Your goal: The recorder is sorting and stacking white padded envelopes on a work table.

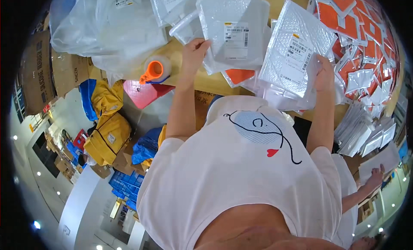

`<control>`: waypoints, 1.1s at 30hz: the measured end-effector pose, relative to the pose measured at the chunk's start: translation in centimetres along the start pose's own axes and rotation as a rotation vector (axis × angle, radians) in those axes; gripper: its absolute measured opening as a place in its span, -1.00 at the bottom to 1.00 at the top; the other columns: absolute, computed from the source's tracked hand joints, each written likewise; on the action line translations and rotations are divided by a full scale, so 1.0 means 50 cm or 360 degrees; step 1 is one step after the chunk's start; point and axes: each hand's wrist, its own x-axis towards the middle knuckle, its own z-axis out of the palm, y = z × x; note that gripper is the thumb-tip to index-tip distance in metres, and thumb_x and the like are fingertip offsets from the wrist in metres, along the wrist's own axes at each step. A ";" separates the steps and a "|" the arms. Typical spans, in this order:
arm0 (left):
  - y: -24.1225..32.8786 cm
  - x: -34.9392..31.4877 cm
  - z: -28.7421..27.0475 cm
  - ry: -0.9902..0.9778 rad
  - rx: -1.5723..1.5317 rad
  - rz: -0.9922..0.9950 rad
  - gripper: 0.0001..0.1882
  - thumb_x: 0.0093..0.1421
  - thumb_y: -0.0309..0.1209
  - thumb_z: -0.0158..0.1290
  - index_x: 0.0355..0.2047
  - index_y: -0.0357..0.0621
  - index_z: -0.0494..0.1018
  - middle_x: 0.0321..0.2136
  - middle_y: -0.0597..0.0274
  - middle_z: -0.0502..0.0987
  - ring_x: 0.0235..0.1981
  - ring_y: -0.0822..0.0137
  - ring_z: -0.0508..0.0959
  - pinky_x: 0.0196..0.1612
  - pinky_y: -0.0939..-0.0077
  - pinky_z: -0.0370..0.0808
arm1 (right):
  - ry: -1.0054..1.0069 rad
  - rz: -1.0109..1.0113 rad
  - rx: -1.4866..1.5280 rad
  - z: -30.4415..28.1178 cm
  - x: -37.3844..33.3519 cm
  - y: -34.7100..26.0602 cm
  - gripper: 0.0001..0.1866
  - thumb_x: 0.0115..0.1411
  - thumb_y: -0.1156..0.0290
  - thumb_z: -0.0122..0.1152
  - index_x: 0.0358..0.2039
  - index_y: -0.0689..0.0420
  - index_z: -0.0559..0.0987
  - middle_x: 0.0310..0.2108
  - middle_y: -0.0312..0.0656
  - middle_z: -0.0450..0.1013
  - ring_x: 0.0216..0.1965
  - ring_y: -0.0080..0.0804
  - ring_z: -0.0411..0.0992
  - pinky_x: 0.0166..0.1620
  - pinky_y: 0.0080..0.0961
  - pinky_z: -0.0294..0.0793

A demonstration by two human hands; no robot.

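Over the table, my right hand grips the right edge of a white bubble mailer, which lies tilted with its printed label facing up. My left hand is closed, fingertips pinched at the left edge of another white bubble mailer, also label up. What exactly lies between those fingertips is partly hidden. Beneath the two mailers, more clear and white packets overlap, and an orange-and-white packet peeks out between them.
Orange-and-white packets heap at the right, above a stack of thin white envelopes. Clear plastic bags cover the left. An orange tape dispenser sits at the near table edge. Another person's hand holds a white sheet at far right.
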 end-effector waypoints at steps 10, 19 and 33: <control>0.007 -0.002 -0.008 0.0103 0.0110 0.0000 -0.76 0.10 -0.36 0.09 -0.36 -0.33 0.52 -0.58 0.26 0.48 -0.55 0.42 0.37 -0.44 0.60 0.35 | -0.0049 0.0119 0.0108 0.002 0.014 0.030 -0.75 0.15 0.43 -0.01 -0.23 0.30 0.52 -0.24 -0.13 0.44 -0.19 -0.33 0.39 -0.08 -0.54 0.37; 0.039 -0.019 0.017 0.0270 0.0671 0.0091 -0.73 0.10 -0.29 0.08 -0.44 -0.33 0.48 -0.57 0.23 0.45 -0.56 0.30 0.37 -0.42 0.46 0.37 | -0.0102 0.0168 0.0112 0.011 0.018 0.079 -0.75 0.12 0.47 0.01 -0.22 0.31 0.51 -0.25 -0.12 0.45 -0.20 -0.31 0.40 -0.08 -0.52 0.39; 0.068 -0.065 -0.017 -0.0263 -0.0731 0.0117 -0.96 0.16 -0.51 0.03 -0.37 -0.19 0.44 -0.49 0.32 0.47 -0.49 0.56 0.38 -0.39 0.72 0.32 | -0.0251 0.0370 0.0378 0.113 -0.032 0.074 -0.76 0.11 0.48 0.06 -0.23 0.34 0.50 -0.26 -0.09 0.46 -0.22 -0.31 0.41 -0.09 -0.51 0.40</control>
